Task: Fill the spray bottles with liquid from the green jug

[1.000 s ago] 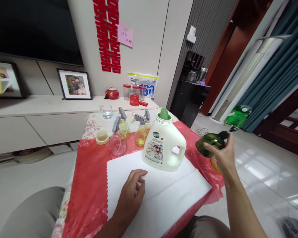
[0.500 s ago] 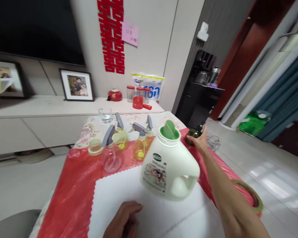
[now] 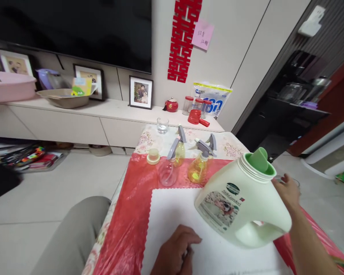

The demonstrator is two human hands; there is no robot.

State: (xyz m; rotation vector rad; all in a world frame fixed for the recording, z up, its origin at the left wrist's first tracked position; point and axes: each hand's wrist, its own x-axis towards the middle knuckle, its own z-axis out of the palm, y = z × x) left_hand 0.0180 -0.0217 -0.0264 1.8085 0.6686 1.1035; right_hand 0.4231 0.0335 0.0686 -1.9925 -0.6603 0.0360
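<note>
Right of centre on a white sheet with a scalloped edge (image 3: 166, 214) stands a large pale-green plastic jug with a loop handle (image 3: 243, 206), a green spout insert (image 3: 259, 160) in its mouth. Left of the jug, low over the sheet, the left hand (image 3: 179, 250) has its fingers loosely bent and nothing visible between them; its wrist is cut off by the lower edge. Beyond the jug's right shoulder, the right hand (image 3: 288, 191) is partly screened by the jug, so whether its fingers are apart, together or closed on something cannot be told. Left of and behind the jug, a clear pink spray bottle (image 3: 168, 173), a squat yellow spray bottle (image 3: 198, 168) and a slimmer yellowish one (image 3: 180, 152) crowd together; behind the squat bottle a further grey trigger head (image 3: 212, 142) shows, its body mostly covered. Farther left of the jug sits a cream cup-shaped cap (image 3: 153, 156), with a clear glass tumbler (image 3: 162, 125) behind it. A blurred, ring-like clear object near the right hand is hard to make out.
</note>
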